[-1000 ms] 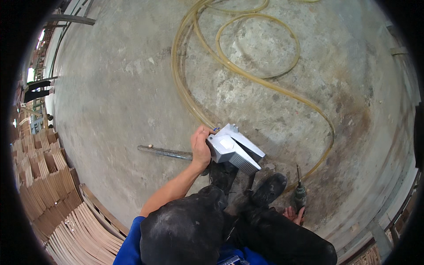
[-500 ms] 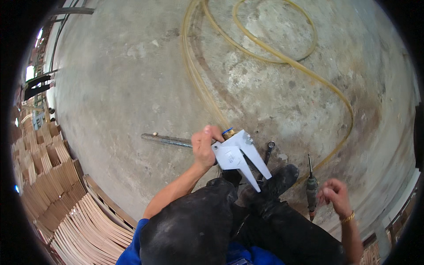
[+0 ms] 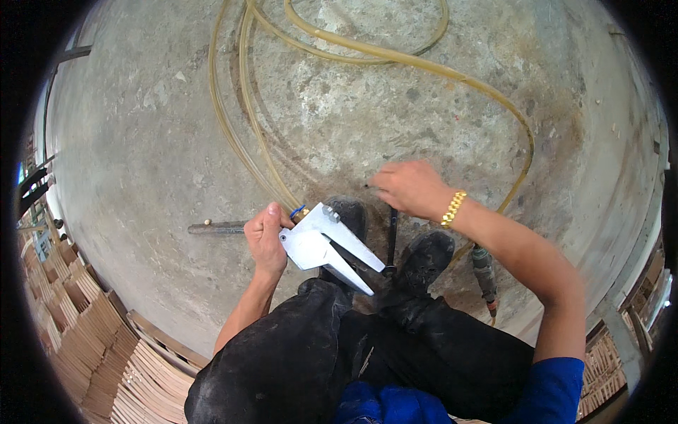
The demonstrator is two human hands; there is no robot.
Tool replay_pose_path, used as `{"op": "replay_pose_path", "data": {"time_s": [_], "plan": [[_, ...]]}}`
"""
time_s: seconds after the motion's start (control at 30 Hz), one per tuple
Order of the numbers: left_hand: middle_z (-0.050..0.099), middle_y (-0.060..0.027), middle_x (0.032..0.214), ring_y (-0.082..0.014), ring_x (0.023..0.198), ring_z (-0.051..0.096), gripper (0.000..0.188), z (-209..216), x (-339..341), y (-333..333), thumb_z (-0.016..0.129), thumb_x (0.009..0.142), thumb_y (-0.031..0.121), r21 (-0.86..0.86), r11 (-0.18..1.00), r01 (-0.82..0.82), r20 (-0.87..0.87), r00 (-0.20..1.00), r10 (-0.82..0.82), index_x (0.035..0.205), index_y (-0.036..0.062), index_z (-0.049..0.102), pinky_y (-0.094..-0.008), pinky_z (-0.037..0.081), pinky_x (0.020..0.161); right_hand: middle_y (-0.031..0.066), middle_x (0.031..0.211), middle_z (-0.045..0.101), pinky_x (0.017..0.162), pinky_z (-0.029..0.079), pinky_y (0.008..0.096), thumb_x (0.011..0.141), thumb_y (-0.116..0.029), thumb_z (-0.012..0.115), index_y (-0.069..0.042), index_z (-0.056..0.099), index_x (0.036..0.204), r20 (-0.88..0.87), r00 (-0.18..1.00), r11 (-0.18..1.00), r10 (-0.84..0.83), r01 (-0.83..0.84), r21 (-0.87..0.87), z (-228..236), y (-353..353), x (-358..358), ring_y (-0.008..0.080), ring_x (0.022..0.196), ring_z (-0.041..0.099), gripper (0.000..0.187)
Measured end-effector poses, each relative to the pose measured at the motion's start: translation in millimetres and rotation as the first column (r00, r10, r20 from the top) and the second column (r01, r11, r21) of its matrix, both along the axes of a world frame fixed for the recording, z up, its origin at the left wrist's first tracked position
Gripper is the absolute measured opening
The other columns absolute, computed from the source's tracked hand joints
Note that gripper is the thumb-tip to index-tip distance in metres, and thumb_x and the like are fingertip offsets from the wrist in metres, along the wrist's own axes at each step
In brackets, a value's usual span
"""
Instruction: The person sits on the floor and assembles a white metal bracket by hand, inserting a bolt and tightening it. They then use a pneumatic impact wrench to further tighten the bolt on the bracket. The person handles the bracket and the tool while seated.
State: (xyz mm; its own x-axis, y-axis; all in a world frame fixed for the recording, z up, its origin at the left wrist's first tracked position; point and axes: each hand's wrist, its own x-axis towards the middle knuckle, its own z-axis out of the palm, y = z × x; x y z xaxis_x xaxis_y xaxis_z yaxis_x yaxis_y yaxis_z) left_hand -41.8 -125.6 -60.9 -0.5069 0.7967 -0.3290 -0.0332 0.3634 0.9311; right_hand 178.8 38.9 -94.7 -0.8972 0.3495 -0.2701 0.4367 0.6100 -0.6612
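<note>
My left hand [image 3: 266, 240] is closed around the rear of a pale grey metal two-pronged tool [image 3: 311, 244], its prongs pointing down to the right. At its rear sits a brass fitting with a blue lever [image 3: 299, 212], joined to a clear yellowish hose [image 3: 263, 173]. My right hand [image 3: 413, 187] hovers over the floor in front of my shoes, fingertips pinched together. A small dark tip shows at the fingers, too blurred to name. Just below that hand, a dark wrench [image 3: 392, 244] lies between my shoes, its upper end hidden by the hand.
A metal bar [image 3: 219, 229] extends left from behind my left hand. To the right of my shoe [image 3: 427, 258] lies a slim power tool [image 3: 484, 272]. Long yellow hose [image 3: 487, 85] loops over the concrete floor. Stacked curved wood strips [image 3: 152, 381] stand at the lower left.
My right hand has swung from beside the slim power tool up and left, over the wrench. My left hand keeps its hold on the two-pronged tool. The whole view has shifted.
</note>
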Motion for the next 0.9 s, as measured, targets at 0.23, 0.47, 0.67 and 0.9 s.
{"op": "replay_pose_path", "data": {"time_s": [0.23, 0.47, 0.67, 0.9], "plan": [[0.049, 0.0011, 0.057, -0.0062, 0.054, 0.039, 0.047, -2.4, 2.2, 8.2, 0.048, 0.097, 0.027, -0.028, 1.000, 0.007, 0.007, 1.000, -0.007, 0.059, 0.0002, 0.054, -0.0257, 0.029, 0.050, 0.0101, 0.081, 0.057, 0.063, 0.050, 0.0398, 0.081, -0.012, 0.050, -0.006, 0.053, 0.081, 0.023, 0.999, 0.988, 0.041, -0.044, 0.148, -18.9, -23.0, -18.1, 0.0273, 0.080, 0.061, 0.007], [0.046, 0.0030, 0.055, -0.0049, 0.052, 0.037, 0.049, 0.3, 2.7, 15.8, 0.049, 0.096, 0.030, -0.106, 0.994, 0.026, 0.012, 1.000, -0.025, 0.059, 0.0001, 0.055, -0.0246, 0.027, 0.047, 0.0100, 0.087, 0.056, 0.066, 0.050, 0.0390, 0.081, -0.010, 0.051, -0.004, 0.054, 0.089, 0.037, 0.999, 0.977, 0.005, -0.013, 0.213, -16.7, -24.6, -12.6, 0.0262, 0.085, 0.059, 0.011], [0.050, -0.0012, 0.057, -0.0075, 0.051, 0.040, 0.052, 0.0, 1.9, 18.4, 0.045, 0.098, 0.032, -0.118, 0.990, 0.078, 0.015, 0.997, -0.077, 0.058, 0.0003, 0.056, -0.0258, 0.029, 0.049, 0.0101, 0.088, 0.061, 0.067, 0.051, 0.0358, 0.080, -0.010, 0.056, -0.002, 0.059, 0.089, -0.052, 0.983, 0.983, -0.178, 0.175, -0.051, -18.7, -23.0, -9.8, 0.0261, 0.080, 0.061, 0.012], [0.047, 0.0018, 0.055, -0.0058, 0.052, 0.038, 0.050, 1.4, 5.5, 20.2, 0.049, 0.096, 0.031, -0.116, 0.993, 0.014, 0.021, 1.000, -0.012, 0.059, -0.0006, 0.057, -0.0254, 0.029, 0.048, 0.0034, 0.082, 0.066, 0.063, 0.047, 0.0231, 0.083, -0.008, 0.064, 0.001, 0.067, 0.094, 0.081, 0.806, 0.448, -0.587, 0.406, -0.796, 19.9, -25.4, -28.8, 0.0077, 0.072, 0.059, 0.014]]}}
